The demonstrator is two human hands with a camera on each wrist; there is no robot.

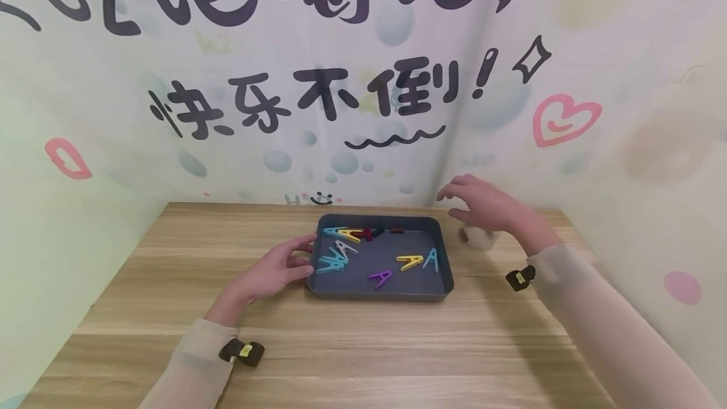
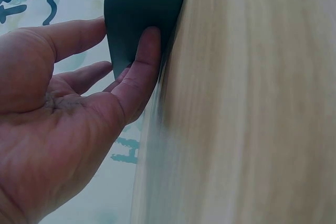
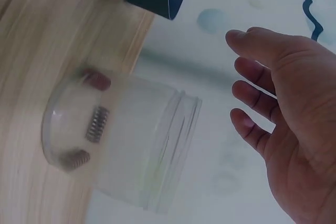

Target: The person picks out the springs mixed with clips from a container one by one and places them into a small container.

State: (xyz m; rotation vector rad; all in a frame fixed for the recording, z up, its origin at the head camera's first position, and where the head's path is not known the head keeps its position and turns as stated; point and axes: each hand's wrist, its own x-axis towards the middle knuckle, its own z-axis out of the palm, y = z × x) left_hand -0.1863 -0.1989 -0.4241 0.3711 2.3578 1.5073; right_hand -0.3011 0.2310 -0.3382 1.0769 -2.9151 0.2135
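In the head view my left hand (image 1: 279, 268) is at the left end of a dark grey tray (image 1: 375, 296). The left wrist view shows its fingertips touching the outer tray wall (image 2: 142, 3), fingers loosely bent. Blue clothespins (image 1: 331, 262), yellow clothespins (image 1: 409, 262), a purple clothespin (image 1: 381, 278) and a pale one (image 1: 345, 249) lie in the tray. My right hand (image 1: 483, 202) hovers beyond the tray's right end, fingers relaxed and holding nothing. Below it stands a clear open-topped jar (image 3: 134, 135) with a metallic coil spring (image 3: 97, 124) and other small pieces at its bottom.
Small dark red (image 1: 364, 234) and brown pieces (image 1: 397, 230) lie along the tray's back wall. The wooden table (image 1: 363, 346) meets a printed backdrop (image 1: 272, 163) just behind the tray and jar. Side panels rise at left and right.
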